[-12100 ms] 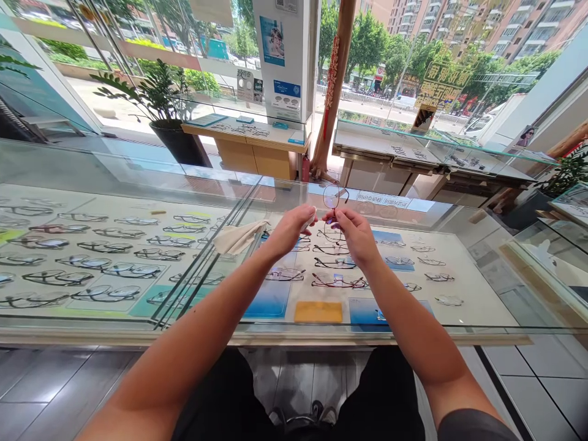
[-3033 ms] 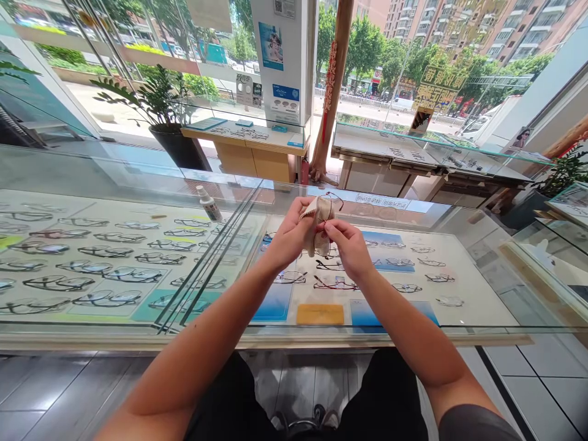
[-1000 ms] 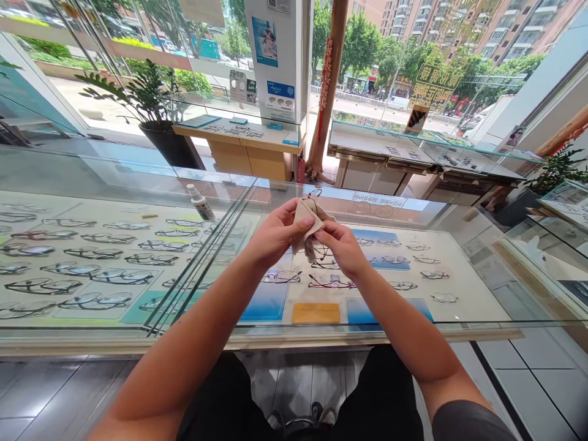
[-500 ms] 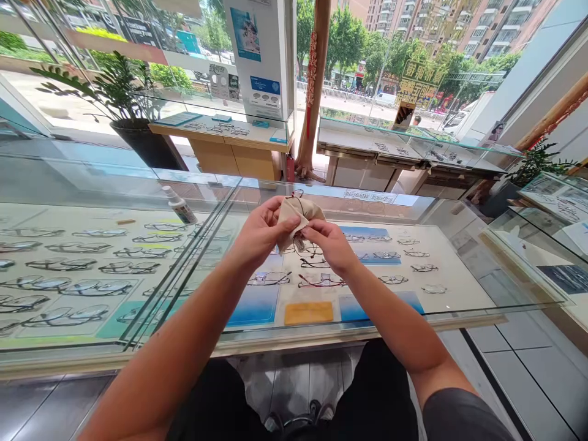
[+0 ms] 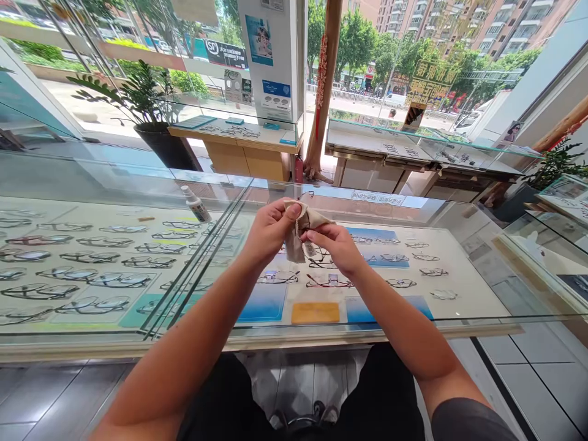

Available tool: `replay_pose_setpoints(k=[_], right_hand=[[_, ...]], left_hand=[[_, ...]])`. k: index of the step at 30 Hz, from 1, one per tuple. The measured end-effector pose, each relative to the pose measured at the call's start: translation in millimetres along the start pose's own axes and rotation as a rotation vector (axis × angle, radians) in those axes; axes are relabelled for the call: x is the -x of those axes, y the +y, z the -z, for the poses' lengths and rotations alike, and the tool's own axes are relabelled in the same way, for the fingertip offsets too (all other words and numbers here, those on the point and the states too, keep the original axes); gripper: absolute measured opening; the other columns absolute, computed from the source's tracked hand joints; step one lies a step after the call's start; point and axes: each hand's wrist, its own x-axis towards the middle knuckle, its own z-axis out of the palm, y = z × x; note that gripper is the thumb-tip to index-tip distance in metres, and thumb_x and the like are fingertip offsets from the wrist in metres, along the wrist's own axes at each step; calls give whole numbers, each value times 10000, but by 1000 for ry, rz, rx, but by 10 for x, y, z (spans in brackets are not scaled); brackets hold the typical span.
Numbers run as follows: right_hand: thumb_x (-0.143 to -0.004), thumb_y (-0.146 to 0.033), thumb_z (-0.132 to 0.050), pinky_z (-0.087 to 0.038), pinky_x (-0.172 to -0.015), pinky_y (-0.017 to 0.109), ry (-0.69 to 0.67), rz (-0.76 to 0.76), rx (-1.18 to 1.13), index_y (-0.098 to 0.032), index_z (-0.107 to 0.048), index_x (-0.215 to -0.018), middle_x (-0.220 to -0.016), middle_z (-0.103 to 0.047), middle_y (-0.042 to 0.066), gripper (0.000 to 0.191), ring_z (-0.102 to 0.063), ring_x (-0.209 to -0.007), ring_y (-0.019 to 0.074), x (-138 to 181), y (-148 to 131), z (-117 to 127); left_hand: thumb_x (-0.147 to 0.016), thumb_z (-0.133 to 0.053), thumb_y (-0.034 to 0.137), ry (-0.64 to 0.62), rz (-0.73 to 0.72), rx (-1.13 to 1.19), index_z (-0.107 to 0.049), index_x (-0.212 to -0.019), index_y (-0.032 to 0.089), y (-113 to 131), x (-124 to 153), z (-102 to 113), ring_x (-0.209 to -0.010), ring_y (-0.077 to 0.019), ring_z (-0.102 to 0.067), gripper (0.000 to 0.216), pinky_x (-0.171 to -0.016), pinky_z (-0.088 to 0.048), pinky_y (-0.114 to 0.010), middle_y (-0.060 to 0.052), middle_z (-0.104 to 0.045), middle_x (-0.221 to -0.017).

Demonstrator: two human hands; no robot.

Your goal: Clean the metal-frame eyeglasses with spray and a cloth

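Above the glass counter, a beige cloth (image 5: 295,244) is bunched between my two hands. My left hand (image 5: 274,228) is closed, its thumb pressing the cloth near the top. A pair of thin dark-framed glasses (image 5: 307,195) shows partly; one temple sticks up past the cloth, and the rest is wrapped or hidden by fingers. My right hand (image 5: 335,243) is closed too, pinching the glasses and the cloth's right part with thumb and fingers. A lens edge seems to show below the right thumb.
The glass display counter (image 5: 468,269) holds rows of glasses, blue cards and an orange case (image 5: 315,312). A white spray bottle (image 5: 196,204) stands on the left. Behind are more display cases (image 5: 248,138), a potted plant (image 5: 156,138) and a wooden post (image 5: 324,92).
The cloth has been shifted on the glasses, with a fold now hanging below my left thumb. My hands stay close together. The whole view has swung slightly left.
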Motion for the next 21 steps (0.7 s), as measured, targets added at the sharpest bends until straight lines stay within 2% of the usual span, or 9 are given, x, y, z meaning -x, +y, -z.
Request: replay_pose_setpoints(k=[5, 9, 15, 21], right_hand=[[-803, -653, -936, -591, -954, 396, 43, 27, -39, -261, -900, -850, -936, -831, 57, 396, -721, -943, 225, -11, -52, 57], [-761, -654, -967, -601, -958, 399, 60, 10, -88, -260, -897, -849, -913, -833, 50, 409, -729, -927, 222, -15, -31, 64], [-730, -664, -983, -609, -997, 421, 64, -21, -127, -250, -891, -877, -919, -840, 50, 449, -745, -939, 224, -7, 23, 38], [-722, -666, -989, -613, -975, 402, 60, -36, -133, -242, -894, -906, -922, -839, 52, 472, -747, -931, 220, -3, 53, 32]], left_hand=[[-857, -972, 489, -181, 88, 95, -803, -1113, 155, 67, -20, 71, -794, -167, -706, 454, -745, -602, -267, -66, -775, -941], [-795, -1027, 348, -187, 134, 164, -769, -1251, 172, 57, 13, 43, -831, -157, -735, 552, -796, -623, -261, -60, -799, -1021], [-809, -1015, 419, -153, 124, 128, -774, -1156, 158, -37, 33, -20, -738, -138, -675, 497, -684, -570, -241, -40, -759, -913], [-750, -1044, 450, -107, 78, 60, -762, -1073, 167, -7, 47, -56, -692, -141, -628, 513, -626, -519, -248, -23, -731, -849]])
